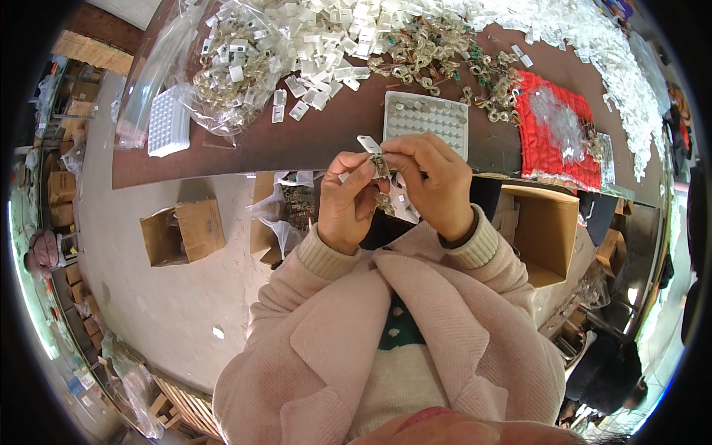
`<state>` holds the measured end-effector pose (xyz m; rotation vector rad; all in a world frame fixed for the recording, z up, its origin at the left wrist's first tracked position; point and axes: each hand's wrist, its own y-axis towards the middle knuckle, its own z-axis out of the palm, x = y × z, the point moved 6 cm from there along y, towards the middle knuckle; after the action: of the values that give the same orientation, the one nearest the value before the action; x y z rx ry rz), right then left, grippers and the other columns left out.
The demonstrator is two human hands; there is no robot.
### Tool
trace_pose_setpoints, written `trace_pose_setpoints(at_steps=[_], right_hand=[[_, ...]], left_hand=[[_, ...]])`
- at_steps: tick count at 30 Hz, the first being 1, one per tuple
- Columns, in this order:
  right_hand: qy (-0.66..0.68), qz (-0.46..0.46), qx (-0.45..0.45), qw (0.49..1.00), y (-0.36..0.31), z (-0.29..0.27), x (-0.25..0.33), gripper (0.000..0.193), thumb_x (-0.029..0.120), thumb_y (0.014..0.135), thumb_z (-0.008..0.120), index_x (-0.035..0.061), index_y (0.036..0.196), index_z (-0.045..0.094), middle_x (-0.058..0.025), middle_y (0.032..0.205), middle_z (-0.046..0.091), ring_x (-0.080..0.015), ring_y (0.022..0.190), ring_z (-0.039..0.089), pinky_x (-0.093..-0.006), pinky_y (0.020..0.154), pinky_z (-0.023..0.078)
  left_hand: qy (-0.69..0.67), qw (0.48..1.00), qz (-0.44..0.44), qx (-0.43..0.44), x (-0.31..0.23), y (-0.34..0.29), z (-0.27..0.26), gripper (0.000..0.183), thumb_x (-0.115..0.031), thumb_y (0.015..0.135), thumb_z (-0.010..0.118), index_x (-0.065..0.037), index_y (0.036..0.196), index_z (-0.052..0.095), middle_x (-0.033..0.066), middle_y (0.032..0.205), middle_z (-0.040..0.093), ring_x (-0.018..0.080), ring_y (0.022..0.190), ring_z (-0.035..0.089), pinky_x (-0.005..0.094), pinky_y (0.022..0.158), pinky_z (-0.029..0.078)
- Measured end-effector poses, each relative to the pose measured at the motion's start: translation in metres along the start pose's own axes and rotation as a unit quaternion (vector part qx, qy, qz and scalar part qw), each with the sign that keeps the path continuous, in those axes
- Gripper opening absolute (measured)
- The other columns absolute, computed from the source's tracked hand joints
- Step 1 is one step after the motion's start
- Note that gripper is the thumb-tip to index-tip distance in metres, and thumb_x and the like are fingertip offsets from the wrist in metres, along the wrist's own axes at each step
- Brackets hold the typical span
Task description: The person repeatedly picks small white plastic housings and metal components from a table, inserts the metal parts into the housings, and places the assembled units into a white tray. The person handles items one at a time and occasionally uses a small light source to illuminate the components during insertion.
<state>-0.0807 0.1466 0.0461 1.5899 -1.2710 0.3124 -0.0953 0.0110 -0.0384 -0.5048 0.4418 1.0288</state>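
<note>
Just past the table's near edge, both my hands are raised together in front of my chest. A small white plastic case sticks up between my fingertips, with a small dark and metallic part just below it. My left hand is closed, its thumb and index finger pinching the case from the left. From the right, my right hand pinches at the same piece with thumb and index finger. Pale coiled wire hangs under the fingers. How the wire joins the case is hidden by my fingers.
On the brown table lie a pile of white cases, wired parts, a clear bag of parts, a white dimpled tray, a stack of white trays and a red cloth. Cardboard boxes stand below.
</note>
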Motion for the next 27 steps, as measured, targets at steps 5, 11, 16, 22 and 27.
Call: trace_pose_setpoints(at_steps=[5,11,16,22,27], right_hand=[[-0.021,-0.025,0.017,0.999,-0.003,-0.001,0.010,0.014,0.001,0.079,0.073,0.0057,0.092,0.070,-0.0079,0.090,0.070,-0.0287,0.080,0.065,-0.0373,0.072,0.052],[0.049,0.018,0.056,0.997,-0.011,-0.005,0.006,0.018,0.002,0.078,0.075,0.0055,0.096,0.073,-0.0098,0.095,0.070,-0.0284,0.085,0.066,-0.0363,0.076,0.053],[0.085,0.007,0.048,0.995,-0.025,-0.007,0.014,0.021,0.005,0.088,0.073,0.0011,0.109,0.074,-0.0135,0.109,0.069,-0.0221,0.095,0.067,-0.0306,0.080,0.053],[0.291,0.278,0.028,0.915,-0.025,-0.004,-0.015,0.028,0.012,0.097,0.066,-0.0032,0.120,0.067,-0.0081,0.103,0.070,-0.0114,0.086,0.063,-0.0243,0.074,0.050],[0.453,0.370,0.070,0.808,-0.027,0.006,-0.024,0.019,0.008,0.094,0.069,-0.0059,0.106,0.068,-0.0071,0.089,0.071,-0.0086,0.074,0.064,-0.0233,0.066,0.052]], left_hand=[[0.021,1.000,0.012,-0.004,0.001,-0.005,-0.001,0.011,-0.018,0.099,0.064,-0.008,0.098,0.062,0.0097,0.081,0.065,0.0039,0.043,0.036,0.0170,0.038,0.025],[-0.018,1.000,0.010,-0.002,0.004,-0.010,0.000,0.008,-0.012,0.098,0.064,-0.006,0.102,0.063,0.0086,0.088,0.069,0.0077,0.059,0.056,0.0158,0.044,0.036],[-0.060,0.998,0.015,-0.003,0.004,-0.016,0.007,0.008,-0.008,0.097,0.064,-0.005,0.104,0.064,0.0090,0.093,0.071,0.0135,0.073,0.067,0.0217,0.058,0.051],[-0.027,0.999,-0.013,0.019,0.004,-0.020,0.018,0.013,-0.008,0.092,0.068,-0.004,0.104,0.064,0.0110,0.095,0.071,0.0136,0.071,0.064,0.0254,0.064,0.053],[-0.009,0.998,-0.065,-0.001,0.011,-0.024,0.021,0.020,-0.015,0.093,0.067,-0.005,0.110,0.062,0.0095,0.095,0.069,0.0109,0.070,0.060,0.0197,0.058,0.047]])
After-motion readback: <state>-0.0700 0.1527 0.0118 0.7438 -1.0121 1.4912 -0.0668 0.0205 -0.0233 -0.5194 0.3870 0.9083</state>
